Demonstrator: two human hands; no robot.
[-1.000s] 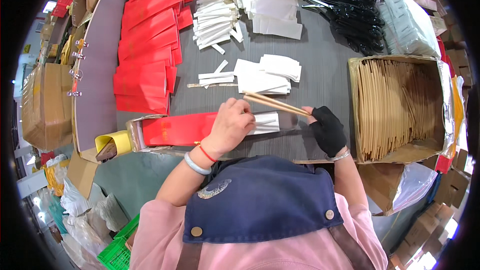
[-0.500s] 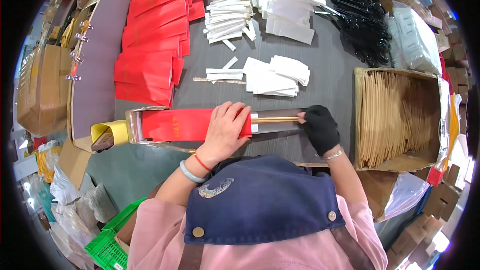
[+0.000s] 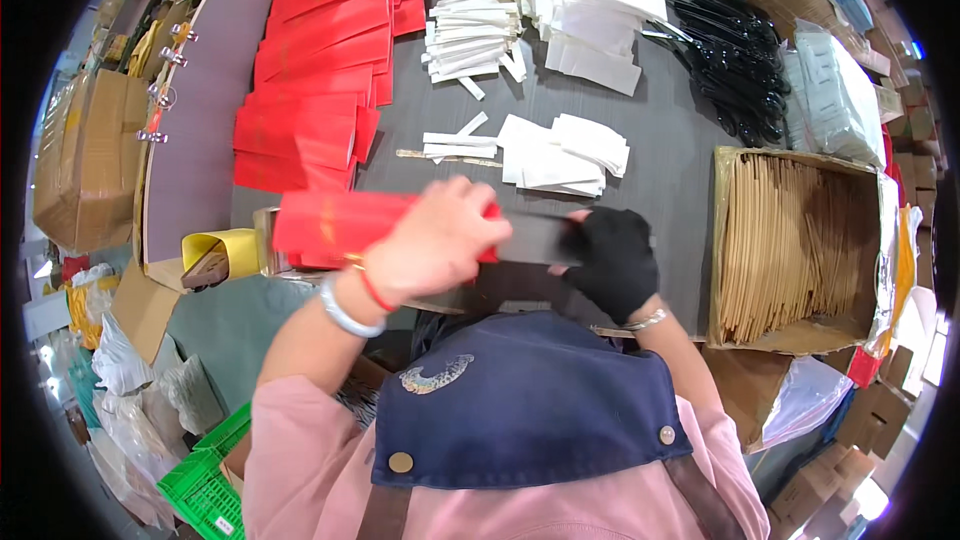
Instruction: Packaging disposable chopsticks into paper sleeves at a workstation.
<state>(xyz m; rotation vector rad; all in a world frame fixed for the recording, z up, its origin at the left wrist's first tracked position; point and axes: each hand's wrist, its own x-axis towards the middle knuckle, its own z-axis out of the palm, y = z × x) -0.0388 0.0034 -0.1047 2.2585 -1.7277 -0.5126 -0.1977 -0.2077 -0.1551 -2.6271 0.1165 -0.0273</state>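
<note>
A long flat red packet (image 3: 345,225) lies at the bench's near edge, stretching toward nine o'clock from the gap between the hands, with twelve pointing away from the person. The bare left hand (image 3: 440,235) grasps the packet's right end, fingers bent over it and hiding that stretch. The right hand (image 3: 612,260), in a black fingerless glove, sits at three o'clock over the far end of a dark grey strip (image 3: 530,238); blur makes it impossible to tell whether its curled fingers hold anything.

On the grey wood-grained bench (image 3: 670,170), overlapping red paper packets (image 3: 315,90) fan out at ten o'clock. Narrow white folded strips (image 3: 460,145) lie near at eleven and flat white paper packets (image 3: 565,160) near at one; a bigger heap of white strips (image 3: 470,35) and a pile of white paper packets (image 3: 595,20) flank twelve, farther off. Glossy black plastic spoons (image 3: 735,70) crowd toward two, touching clear-wrapped white packs (image 3: 835,90).

At three, beyond the glove, an open cardboard box (image 3: 835,328) holds pale wooden sticks (image 3: 785,230), its near wall standing between them and the hand. A pale purple-grey upright panel (image 3: 210,110) closes off ten, a curled yellow piece (image 3: 225,253) sits at nine, and a green plastic crate (image 3: 205,480) stands low at eight.
</note>
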